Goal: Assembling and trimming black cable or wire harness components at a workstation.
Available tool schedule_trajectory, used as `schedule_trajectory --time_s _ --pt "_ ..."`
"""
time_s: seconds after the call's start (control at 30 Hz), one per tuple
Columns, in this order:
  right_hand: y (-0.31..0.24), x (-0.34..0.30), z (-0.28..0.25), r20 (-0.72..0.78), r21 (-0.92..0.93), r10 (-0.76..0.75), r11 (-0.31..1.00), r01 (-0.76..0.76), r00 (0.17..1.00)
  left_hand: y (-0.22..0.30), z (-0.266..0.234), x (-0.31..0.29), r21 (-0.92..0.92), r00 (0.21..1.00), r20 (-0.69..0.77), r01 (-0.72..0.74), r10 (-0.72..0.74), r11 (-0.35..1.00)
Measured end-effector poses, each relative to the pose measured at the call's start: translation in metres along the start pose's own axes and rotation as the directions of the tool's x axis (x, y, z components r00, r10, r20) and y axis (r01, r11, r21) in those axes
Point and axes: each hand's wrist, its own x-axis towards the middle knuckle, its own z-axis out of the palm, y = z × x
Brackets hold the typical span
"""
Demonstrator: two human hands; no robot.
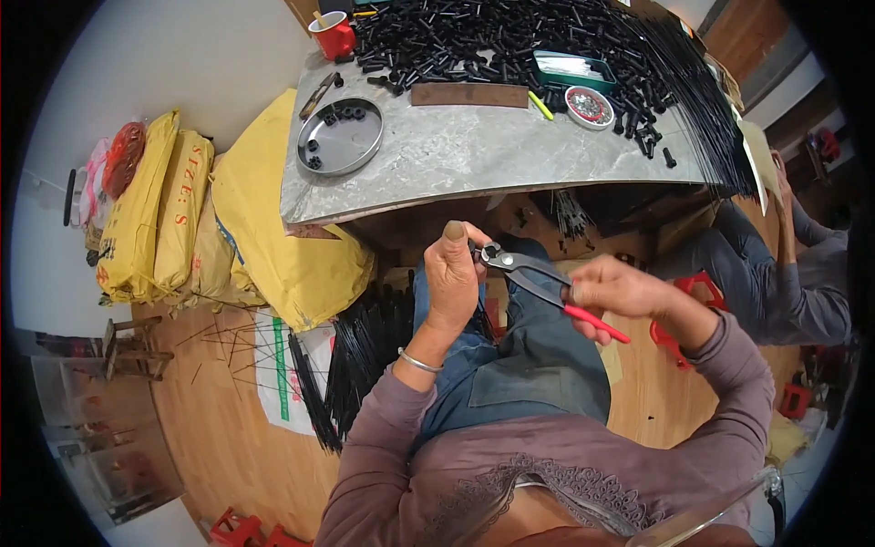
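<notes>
My right hand (624,290) grips a pair of pliers (508,261) with dark metal jaws and red-tipped handles. The fingers wrap the handles, and the jaws point left toward my left hand (449,281). That hand is closed, thumb raised, on a small black part (475,247) at the jaw tips; my fingers cover most of it. Both hands are above my lap, just below the near edge of the grey table (437,155). On the table, a round metal tray (342,155) contains a few black pieces like those heaped behind it.
A large pile of black parts (474,36) covers the table's far side. A brown bar (469,95), white bowl (589,108), green box (574,68) and red mug (334,36) stand nearby. Yellow sacks (292,210) lie left. Another person (784,273) sits at right.
</notes>
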Motion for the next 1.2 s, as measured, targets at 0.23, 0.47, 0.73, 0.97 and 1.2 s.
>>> schedule_trajectory --time_s 0.23,0.47,0.73,0.97,1.2 --pt "-0.009 0.005 -0.004 0.123 -0.342 0.178 0.931 -0.127 0.976 -0.003 0.008 -0.003 0.055 0.997 -0.040 -0.057 0.059 0.997" --pt "0.004 0.010 0.019 -0.153 -0.429 0.011 0.900 -0.077 0.988 0.002 0.012 -0.001 0.039 0.999 -0.020 -0.035 0.036 0.999" --pt "0.007 0.009 0.019 -0.057 -0.135 -0.028 0.991 0.021 0.998 0.001 0.010 0.003 -0.041 0.995 0.080 0.056 -0.053 0.998" --pt "0.002 0.011 0.023 -0.090 -0.218 -0.002 0.976 -0.017 0.996 -0.002 0.005 0.004 -0.029 0.988 0.131 0.087 -0.082 0.996" --pt "0.020 0.015 0.040 -0.005 0.171 0.056 0.984 -0.054 0.998 0.001 0.011 0.005 0.048 0.996 0.085 0.001 -0.005 0.999"
